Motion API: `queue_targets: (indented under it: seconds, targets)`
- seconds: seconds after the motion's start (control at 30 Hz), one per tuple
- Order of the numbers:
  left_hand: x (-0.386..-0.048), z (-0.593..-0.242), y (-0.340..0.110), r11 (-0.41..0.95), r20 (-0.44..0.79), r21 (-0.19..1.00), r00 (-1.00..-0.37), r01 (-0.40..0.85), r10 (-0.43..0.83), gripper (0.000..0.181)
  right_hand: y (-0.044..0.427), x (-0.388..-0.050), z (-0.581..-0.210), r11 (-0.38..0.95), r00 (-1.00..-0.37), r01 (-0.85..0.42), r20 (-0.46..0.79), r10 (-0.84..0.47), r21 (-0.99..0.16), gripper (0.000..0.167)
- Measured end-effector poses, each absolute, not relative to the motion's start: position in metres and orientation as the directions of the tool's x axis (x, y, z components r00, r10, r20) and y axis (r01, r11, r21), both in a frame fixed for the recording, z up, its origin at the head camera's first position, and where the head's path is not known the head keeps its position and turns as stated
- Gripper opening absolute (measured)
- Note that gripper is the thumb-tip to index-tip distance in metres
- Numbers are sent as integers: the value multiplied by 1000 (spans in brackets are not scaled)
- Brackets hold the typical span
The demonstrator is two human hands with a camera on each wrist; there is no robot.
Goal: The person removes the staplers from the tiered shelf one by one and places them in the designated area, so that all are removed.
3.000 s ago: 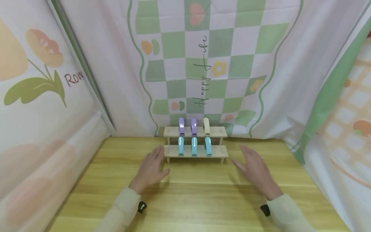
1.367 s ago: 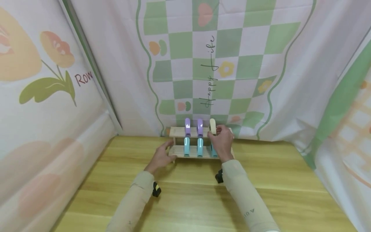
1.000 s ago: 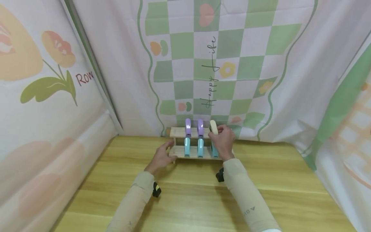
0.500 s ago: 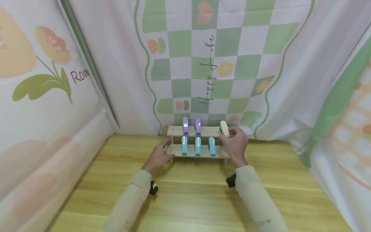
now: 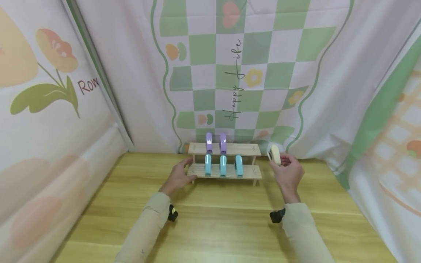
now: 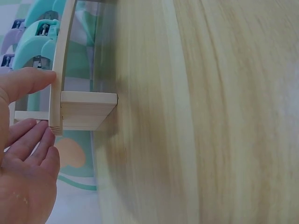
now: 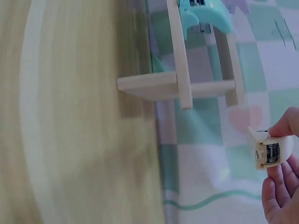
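A two-tier wooden rack (image 5: 197, 170) stands at the back of the table. On its upper tier are two purple staplers (image 5: 209, 142), and the lower tier bears several light-blue staplers (image 5: 239, 165). A cream stapler (image 5: 275, 155) is pinched in my right hand (image 5: 290, 176), held in the air to the right of the rack. The right wrist view shows its end with a metal part, thumb on one side and fingers on the other. My left hand (image 5: 177, 179) is at the rack's left end, its thumb (image 6: 32, 80) and fairly straight fingers touching the lower shelf.
A light wooden tabletop (image 5: 217, 226) lies in front of the rack. Close behind hangs a green-and-white checked curtain (image 5: 230, 91), with printed cloth on both sides. Each wrist wears a small black camera (image 5: 277, 216).
My right hand came in, gripped the cream stapler, lifted it from the upper tier's right side and carried it right, off the rack. My left hand moved onto the rack's left end and stayed there.
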State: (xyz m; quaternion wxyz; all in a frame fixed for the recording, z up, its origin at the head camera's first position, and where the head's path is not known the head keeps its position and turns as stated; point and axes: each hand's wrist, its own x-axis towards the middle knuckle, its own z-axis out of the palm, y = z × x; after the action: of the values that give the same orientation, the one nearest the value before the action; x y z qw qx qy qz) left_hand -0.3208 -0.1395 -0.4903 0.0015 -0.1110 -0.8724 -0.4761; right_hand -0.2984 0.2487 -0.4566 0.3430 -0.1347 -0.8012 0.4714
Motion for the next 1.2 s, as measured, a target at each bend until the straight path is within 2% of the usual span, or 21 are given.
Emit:
queue_targets:
  seconds: [0.13,0.43,0.73,1.2]
  targets:
    - [-320,-489,-140,529,104,826,-976,193,193,80,258,-295,-465,476,-718,-30,351,601,-879,33]
    - [-318,-489,-141,510,93,840,-975,186,203,79,272,-297,-492,382,-757,115,168,632,-917,35]
    - [-320,-489,-142,502,104,841,-972,200,212,78,274,-301,-505,402,-770,203,108,629,-893,34]
    - [-322,-491,-142,492,115,845,-971,207,212,79,276,-306,-513,383,-797,248,38,603,-890,41]
